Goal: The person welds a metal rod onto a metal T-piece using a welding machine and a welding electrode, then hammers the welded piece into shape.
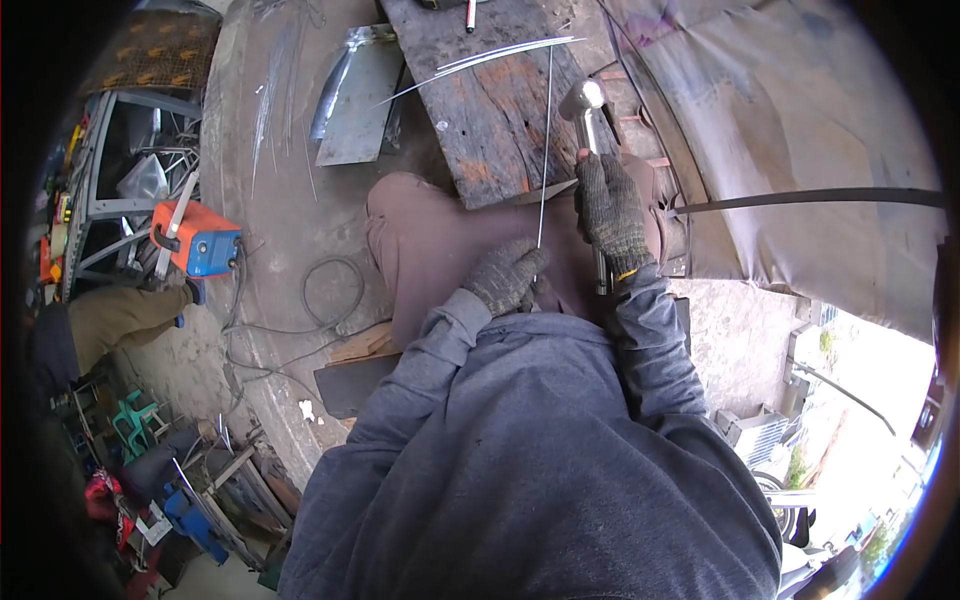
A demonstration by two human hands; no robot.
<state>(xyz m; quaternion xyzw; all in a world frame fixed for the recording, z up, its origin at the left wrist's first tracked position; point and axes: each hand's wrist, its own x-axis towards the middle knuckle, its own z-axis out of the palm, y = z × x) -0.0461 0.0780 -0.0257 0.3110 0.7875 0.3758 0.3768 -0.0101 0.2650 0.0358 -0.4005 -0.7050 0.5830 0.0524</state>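
My left hand (pixel 505 275), in a dark knit glove, is closed round the lower end of a thin metal rod (pixel 546 145) near my lap. The rod points away from me, over the edge of a worn wooden plank (pixel 490 120), and its far end meets several loose thin rods (pixel 490 57) lying across the plank. My right hand (pixel 612 205), gloved too, grips a shiny metal hammer (pixel 583 98) by its handle. The hammer's head is beyond my fingers, beside the plank's right edge. A flat pointed blade-like piece (pixel 545 193) lies at the plank's near end.
Bent sheet metal (pixel 355 115) lies left of the plank, near more thin rods (pixel 275 90). An orange and blue machine (pixel 205 240) stands farther left, with a black cable (pixel 335 262) on the floor. Another person's leg (pixel 135 310) shows there. A brown tarp (pixel 790 130) hangs at right.
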